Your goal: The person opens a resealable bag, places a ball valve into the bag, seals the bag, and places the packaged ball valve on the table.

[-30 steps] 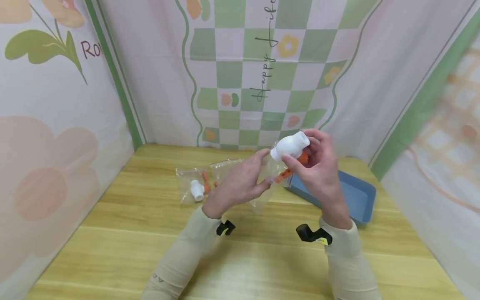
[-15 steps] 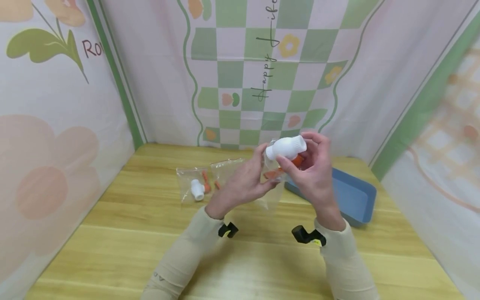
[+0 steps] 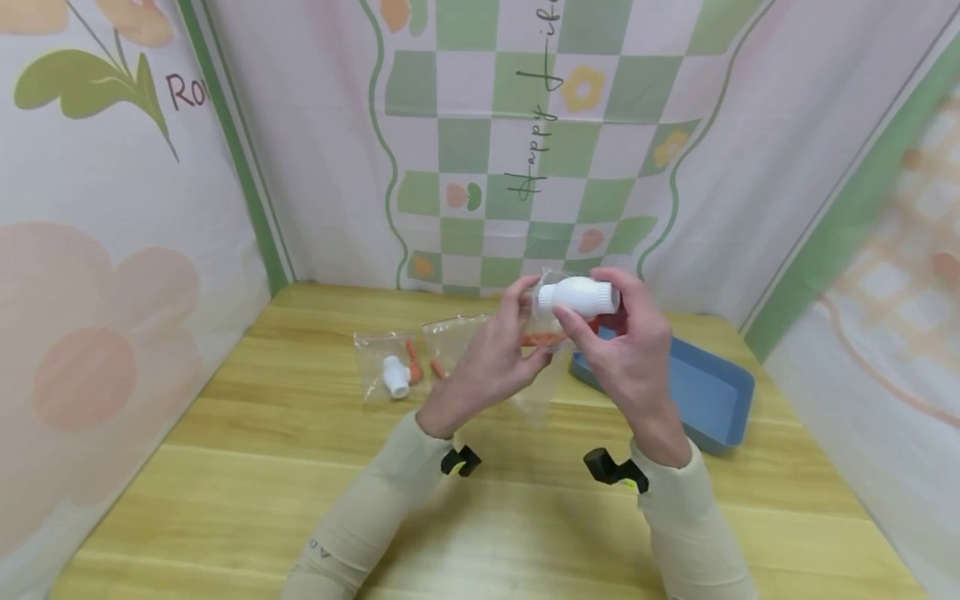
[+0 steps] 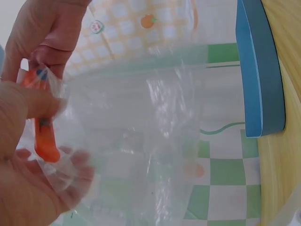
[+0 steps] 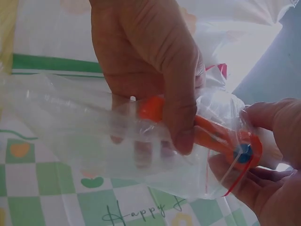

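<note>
A white plastic ball valve point(image 3: 579, 296) with an orange handle point(image 5: 211, 134) is held above the table. My right hand point(image 3: 633, 358) grips its right end, thumb in front and fingers behind. My left hand point(image 3: 487, 358) holds a clear zip bag point(image 4: 131, 122) around the valve's left end. In the left wrist view, the left thumb lies across the orange handle point(image 4: 46, 141), with the other fingers seen through the film. The bag's red zip edge point(image 5: 235, 181) sits close to the right hand's fingers. The valve's right end is outside the bag.
On the wooden table point(image 3: 262, 492), left of the hands, lies a clear bag point(image 3: 369, 354) with a white and orange valve point(image 3: 396, 377) in it. Beside it another clear bag point(image 3: 448, 335) is partly hidden by the left hand. A blue tray point(image 3: 738, 408) stands at the right.
The valve has turned nearly level and moved slightly left, its left end now within the bag. The left hand has risen slightly, its fingers spread around the bag and valve.
</note>
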Tool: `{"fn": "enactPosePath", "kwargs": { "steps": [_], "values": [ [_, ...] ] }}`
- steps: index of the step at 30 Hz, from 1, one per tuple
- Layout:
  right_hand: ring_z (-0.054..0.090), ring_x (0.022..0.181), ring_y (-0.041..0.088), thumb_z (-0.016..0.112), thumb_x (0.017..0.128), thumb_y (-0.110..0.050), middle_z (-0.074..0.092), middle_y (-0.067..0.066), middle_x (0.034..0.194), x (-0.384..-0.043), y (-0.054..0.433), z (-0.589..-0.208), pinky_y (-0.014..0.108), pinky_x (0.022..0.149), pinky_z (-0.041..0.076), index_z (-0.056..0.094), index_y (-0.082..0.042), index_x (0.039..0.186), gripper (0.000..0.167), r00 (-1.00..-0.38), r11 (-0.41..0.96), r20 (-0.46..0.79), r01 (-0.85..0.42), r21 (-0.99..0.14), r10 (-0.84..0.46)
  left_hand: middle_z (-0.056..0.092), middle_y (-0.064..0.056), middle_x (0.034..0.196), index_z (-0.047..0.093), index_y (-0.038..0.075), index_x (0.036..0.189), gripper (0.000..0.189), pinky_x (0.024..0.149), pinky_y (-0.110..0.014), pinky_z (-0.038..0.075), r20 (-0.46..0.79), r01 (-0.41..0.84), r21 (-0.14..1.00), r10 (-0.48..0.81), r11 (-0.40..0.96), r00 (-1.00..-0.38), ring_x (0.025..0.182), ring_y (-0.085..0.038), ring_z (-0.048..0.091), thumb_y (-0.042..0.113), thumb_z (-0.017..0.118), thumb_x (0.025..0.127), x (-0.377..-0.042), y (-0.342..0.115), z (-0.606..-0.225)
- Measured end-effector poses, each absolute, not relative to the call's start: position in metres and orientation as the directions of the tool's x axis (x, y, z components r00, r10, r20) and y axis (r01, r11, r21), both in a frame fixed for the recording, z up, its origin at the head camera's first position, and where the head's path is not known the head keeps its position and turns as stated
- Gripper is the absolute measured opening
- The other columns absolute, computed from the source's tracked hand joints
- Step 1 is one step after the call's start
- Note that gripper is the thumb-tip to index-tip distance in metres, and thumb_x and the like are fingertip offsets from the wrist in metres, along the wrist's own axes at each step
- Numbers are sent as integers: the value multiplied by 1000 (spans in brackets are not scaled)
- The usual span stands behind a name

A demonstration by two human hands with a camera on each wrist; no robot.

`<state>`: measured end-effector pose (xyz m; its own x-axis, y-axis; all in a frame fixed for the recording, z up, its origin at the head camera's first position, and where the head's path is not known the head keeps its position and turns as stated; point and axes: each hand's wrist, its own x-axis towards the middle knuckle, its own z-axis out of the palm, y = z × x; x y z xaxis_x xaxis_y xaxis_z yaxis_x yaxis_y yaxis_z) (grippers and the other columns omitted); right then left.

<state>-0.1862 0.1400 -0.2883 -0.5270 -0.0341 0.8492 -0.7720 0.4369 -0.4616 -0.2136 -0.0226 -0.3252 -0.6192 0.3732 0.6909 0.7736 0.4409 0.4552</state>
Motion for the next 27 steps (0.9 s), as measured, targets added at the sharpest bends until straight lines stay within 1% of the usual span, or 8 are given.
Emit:
{"fn": "enactPosePath", "kwargs": {
  "steps": [5,8,12,15,16,22,25,27],
  "values": [
    [54,65,-1,84,73,1,63,17,89,-186,141,-286,6,62,46,60,2,122,55,-526,502,849,-748,-434,-50,46,-18,139,20,-1,146,84,102,-28,48,743,846,410,412,341,-527,121,-24,54,1,75,82,-215,-21,-326],
    [58,64,5,84,73,-2,66,18,89,-187,143,-286,5,63,46,61,2,122,54,-534,544,842,-731,-412,-80,43,-20,141,18,-3,145,84,105,-28,46,758,869,393,429,301,-492,122,-25,52,2,74,82,-214,-21,-325],
    [60,67,15,83,75,-4,66,17,94,-186,146,-286,7,64,47,61,2,124,54,-559,571,808,-731,-374,-185,44,-23,137,14,-2,146,85,100,-25,48,763,882,396,442,256,-472,118,-26,55,3,73,84,-213,-20,-325],
    [60,70,17,81,78,-5,66,15,98,-186,147,-286,11,64,48,59,1,128,54,-560,568,776,-753,-331,-290,48,-23,131,12,-1,146,87,94,-21,50,766,886,396,444,243,-464,112,-26,58,4,74,85,-212,-20,-326],
    [60,70,16,80,79,-5,67,15,99,-186,148,-286,13,64,49,58,1,129,55,-555,566,766,-763,-313,-324,49,-23,129,12,-1,146,88,95,-21,50,765,886,397,448,238,-463,112,-27,59,5,74,85,-212,-20,-326],
    [62,79,15,73,87,-9,68,13,111,-183,155,-286,18,70,51,55,-2,137,54,-503,535,729,-815,-222,-465,53,-20,120,11,3,146,89,84,-19,52,734,865,458,462,204,-497,101,-24,61,1,74,84,-210,-23,-326],
    [61,83,14,70,92,-14,68,10,112,-178,158,-284,14,71,48,51,-4,140,53,-487,526,725,-826,-201,-487,54,-20,120,11,5,147,86,81,-19,52,729,855,489,457,175,-510,97,-24,61,-2,71,85,-210,-24,-324],
    [63,87,17,67,94,-20,68,11,112,-176,157,-284,16,74,49,52,-4,140,50,-464,526,746,-831,-180,-478,54,-20,120,11,5,147,84,80,-20,52,735,851,502,443,154,-513,97,-24,61,-3,69,87,-210,-25,-323]
  ]
}}
